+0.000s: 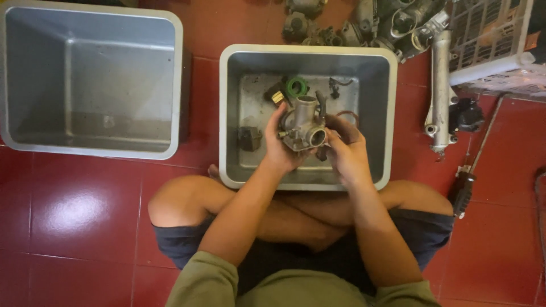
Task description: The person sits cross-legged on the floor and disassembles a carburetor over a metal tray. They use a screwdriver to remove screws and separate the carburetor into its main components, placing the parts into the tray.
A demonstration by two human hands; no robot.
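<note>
Both hands hold a metal carburetor [303, 124] over the middle of the smaller grey tub [375, 62]. The left hand [280, 149] is wrapped around its left side, fingers clenched on the body; the right hand [346, 152] grips its right side, fingertips pinching near the round opening. It looks like cast metal: stiff, fairly heavy for its size, likely oily and slippery, with small levers sticking out that could bend. The solid middle body seems the safest hold. A green ring [297, 87] lies near the tub's far edge
</note>
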